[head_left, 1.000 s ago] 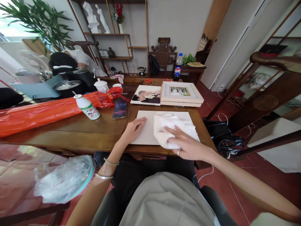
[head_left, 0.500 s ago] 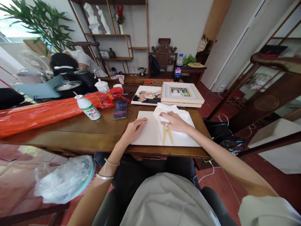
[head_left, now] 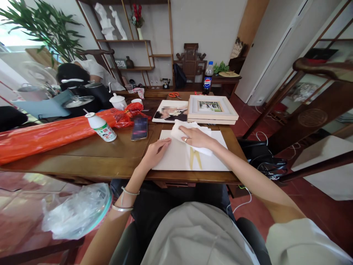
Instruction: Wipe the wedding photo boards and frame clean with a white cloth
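Note:
A pale flat board (head_left: 176,158) lies on the wooden table in front of me, with a yellow V-shaped mark or piece (head_left: 195,160) on its lower middle. My right hand (head_left: 198,138), a ring on one finger, presses a bunched white cloth (head_left: 180,129) onto the board's upper part. Part of the cloth is hidden beneath the palm and spreads out to the right. On the board's left edge rests my left hand (head_left: 157,150), fingers stretched out and holding nothing.
Behind the board lie a photo panel (head_left: 169,115) and stacked white frames (head_left: 213,112). To the left are a phone (head_left: 139,129), a white bottle (head_left: 101,127) and a long orange-wrapped bundle (head_left: 55,130). Orange-handled scissors (head_left: 174,95) and a cola bottle (head_left: 207,82) stand farther back. Another person (head_left: 96,71) bends over at far left.
My right hand has slid the cloth to the left and slightly up across the board. My left hand stays at the board's left edge.

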Motion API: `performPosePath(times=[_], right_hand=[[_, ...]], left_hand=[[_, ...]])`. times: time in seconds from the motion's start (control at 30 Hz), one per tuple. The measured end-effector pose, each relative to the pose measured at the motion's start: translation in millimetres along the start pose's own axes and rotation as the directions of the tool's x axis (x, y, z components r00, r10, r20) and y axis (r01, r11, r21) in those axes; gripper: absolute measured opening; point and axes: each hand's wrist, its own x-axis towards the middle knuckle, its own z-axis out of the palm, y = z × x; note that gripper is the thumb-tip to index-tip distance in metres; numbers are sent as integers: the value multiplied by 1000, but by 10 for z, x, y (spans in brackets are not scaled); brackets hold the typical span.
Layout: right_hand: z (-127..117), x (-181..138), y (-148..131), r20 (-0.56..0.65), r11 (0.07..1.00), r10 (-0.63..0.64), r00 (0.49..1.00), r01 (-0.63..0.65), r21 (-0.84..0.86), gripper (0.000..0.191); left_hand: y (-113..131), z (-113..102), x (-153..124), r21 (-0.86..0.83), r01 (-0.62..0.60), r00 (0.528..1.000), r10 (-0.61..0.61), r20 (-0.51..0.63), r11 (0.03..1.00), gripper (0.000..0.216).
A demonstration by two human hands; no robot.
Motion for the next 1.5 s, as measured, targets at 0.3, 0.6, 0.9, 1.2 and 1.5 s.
performPosePath(times=[0.3, 0.6, 0.9, 1.2, 1.5], right_hand=[[-190, -381, 472, -21, 977, 210, 977, -209, 51, 40], [73, 404, -138, -24, 997, 59, 998, -58, 54, 35], [59, 341, -301, -11, 999, 32, 999, -32, -39, 35], [74, -220, -186, -58, 981, 68, 996, -78, -177, 39], [417, -586, -1339, -54, 955, -159, 986, 140, -263, 30]], left_hand=[[26, 11, 3, -9, 6, 1000, -6, -5, 1000, 37], [39, -1, 9, -14, 0, 1000, 0, -3, 1000, 36], [16, 7, 9, -5, -9, 1000, 9, -5, 1000, 36], [10, 14, 6, -17, 11, 1000, -11, 8, 1000, 43], [5, -21, -19, -58, 43, 999, -44, -9, 997, 55]])
